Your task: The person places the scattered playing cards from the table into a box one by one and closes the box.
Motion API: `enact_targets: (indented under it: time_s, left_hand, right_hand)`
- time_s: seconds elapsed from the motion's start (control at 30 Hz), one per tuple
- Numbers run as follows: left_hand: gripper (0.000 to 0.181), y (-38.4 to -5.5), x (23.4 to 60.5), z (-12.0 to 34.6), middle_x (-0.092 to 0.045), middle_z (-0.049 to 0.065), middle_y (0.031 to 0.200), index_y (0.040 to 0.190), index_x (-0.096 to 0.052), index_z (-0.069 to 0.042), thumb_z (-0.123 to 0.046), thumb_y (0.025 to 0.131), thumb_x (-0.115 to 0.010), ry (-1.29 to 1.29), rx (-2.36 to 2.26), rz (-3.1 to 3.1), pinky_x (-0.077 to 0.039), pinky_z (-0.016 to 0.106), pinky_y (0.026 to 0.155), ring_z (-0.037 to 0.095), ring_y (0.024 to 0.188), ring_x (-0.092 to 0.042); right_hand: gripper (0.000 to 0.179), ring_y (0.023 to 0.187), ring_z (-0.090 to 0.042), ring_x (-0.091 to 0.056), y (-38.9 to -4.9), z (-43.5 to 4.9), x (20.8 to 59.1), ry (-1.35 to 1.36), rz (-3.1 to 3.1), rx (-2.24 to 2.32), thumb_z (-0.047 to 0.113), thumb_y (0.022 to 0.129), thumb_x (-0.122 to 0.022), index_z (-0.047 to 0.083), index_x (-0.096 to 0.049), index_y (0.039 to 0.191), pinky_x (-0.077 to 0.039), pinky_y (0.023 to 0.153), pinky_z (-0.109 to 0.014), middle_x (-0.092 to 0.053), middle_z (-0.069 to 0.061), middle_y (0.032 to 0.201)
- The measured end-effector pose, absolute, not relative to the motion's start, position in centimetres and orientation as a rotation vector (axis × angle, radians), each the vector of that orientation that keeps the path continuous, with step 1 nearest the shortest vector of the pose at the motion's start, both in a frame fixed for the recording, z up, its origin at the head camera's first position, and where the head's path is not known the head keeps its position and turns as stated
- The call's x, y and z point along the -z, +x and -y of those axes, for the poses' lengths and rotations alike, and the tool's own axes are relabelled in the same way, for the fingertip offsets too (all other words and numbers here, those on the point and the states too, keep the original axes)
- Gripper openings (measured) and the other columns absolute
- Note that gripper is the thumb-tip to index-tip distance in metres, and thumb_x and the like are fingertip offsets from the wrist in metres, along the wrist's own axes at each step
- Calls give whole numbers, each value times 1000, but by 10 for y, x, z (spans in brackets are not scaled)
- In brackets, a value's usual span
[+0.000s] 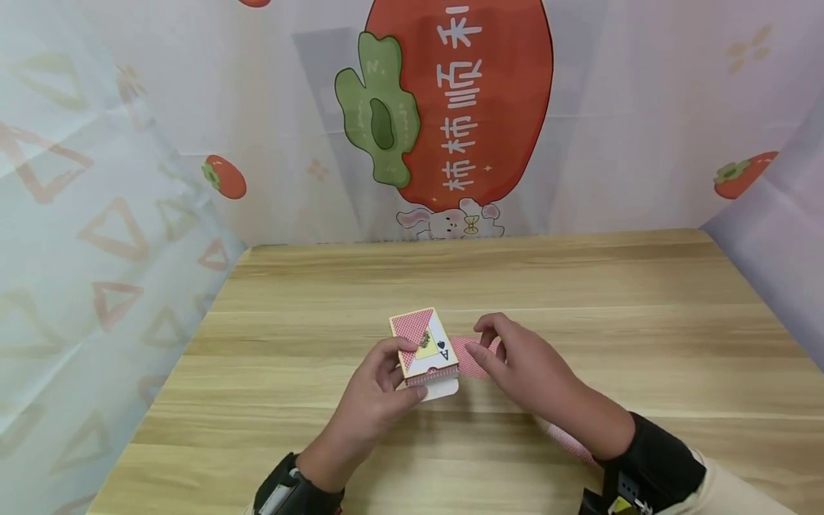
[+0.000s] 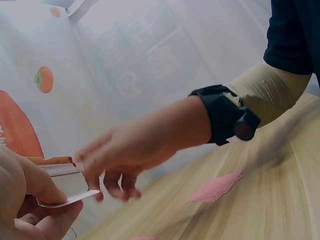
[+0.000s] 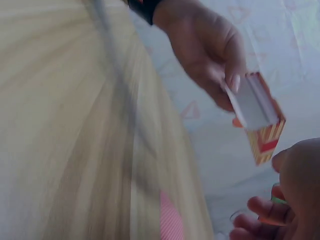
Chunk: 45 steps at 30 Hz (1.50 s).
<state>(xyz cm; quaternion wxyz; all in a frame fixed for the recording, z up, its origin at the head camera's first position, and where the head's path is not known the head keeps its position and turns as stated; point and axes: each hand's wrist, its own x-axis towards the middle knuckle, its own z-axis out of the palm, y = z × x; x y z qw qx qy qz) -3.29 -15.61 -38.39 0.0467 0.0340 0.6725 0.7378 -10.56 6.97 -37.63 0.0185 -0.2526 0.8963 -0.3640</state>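
Note:
In the head view my left hand [image 1: 376,397] grips a playing-card box [image 1: 426,343], thumb at its lower end and fingers along its left side. The box front shows a red pattern and an ace of spades. Its white flap [image 1: 441,390] hangs open toward me, and the left wrist view shows white card edges inside. Just right of the box is my right hand [image 1: 524,365], fingers loosely bent and holding nothing. A red-patterned playing card [image 1: 470,357] lies on the table, partly hidden behind that hand. Another patterned card [image 1: 569,443] shows partly beneath the right forearm.
The wooden table [image 1: 270,343] extends around both hands. A white printed cloth [image 1: 290,143] hangs behind it, with more cloth along the left and right sides. Each wrist wears a black strap [image 1: 663,458].

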Motion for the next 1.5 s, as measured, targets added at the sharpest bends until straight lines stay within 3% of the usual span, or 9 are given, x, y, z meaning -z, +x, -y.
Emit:
enact_targets:
  time_s: [0.17,0.5,0.8,1.13,1.2,1.4,1.5]
  left_hand:
    - [59,-33,383,157,-42,25,135,127,-44,-6,20,78,-62,82,-2262,-2045,-56,31,86,35,119,-50]
    - [59,-32,382,158,-42,25,136,127,-45,-5,22,77,-61,54,-2273,-2032,-56,32,87,35,120,-51]
    - [59,-31,383,158,-42,26,136,127,-45,-5,21,77,-62,66,-2279,-2028,-56,31,86,35,120,-51]
    - [59,-31,384,158,-43,26,133,127,-44,-5,21,77,-62,91,-2295,-2014,-56,31,84,35,117,-52]
    - [59,-31,383,159,-44,26,133,127,-44,-5,21,77,-62,91,-2292,-2015,-56,31,84,34,117,-53]
    - [58,-29,382,160,-45,26,133,127,-45,-5,20,77,-63,96,-2278,-2030,-57,30,83,34,116,-54]
    - [58,-29,382,160,-44,26,133,127,-45,-5,20,77,-63,99,-2275,-2033,-56,29,83,34,116,-54]
  right_hand:
    - [34,99,-23,-60,-124,-71,393,-692,-2788,1027,25,95,-65,9,-56,123,-56,78,-42,-64,-8,117]
    - [49,122,-31,-50,-140,-74,423,-868,-2814,795,29,91,-67,7,-54,133,-44,101,-51,-60,-12,131]
    - [63,121,-26,-50,-124,-60,424,-1033,-2813,583,36,81,-78,14,-53,135,-42,100,-48,-58,-5,133]
    - [33,96,-24,-51,-103,-50,399,-1070,-2753,355,30,99,-51,16,-57,129,-45,86,-46,-59,-4,100]
    - [33,90,-24,-48,-102,-50,395,-1070,-2703,347,27,95,-59,16,-57,127,-44,83,-44,-56,-3,94]
    - [68,86,-21,-43,-98,-50,392,-1072,-2531,339,22,64,-85,10,-57,124,-41,75,-37,-51,-1,91]
    - [66,84,-19,-42,-93,-50,392,-1080,-2492,335,23,62,-86,9,-58,120,-41,72,-34,-50,1,88]
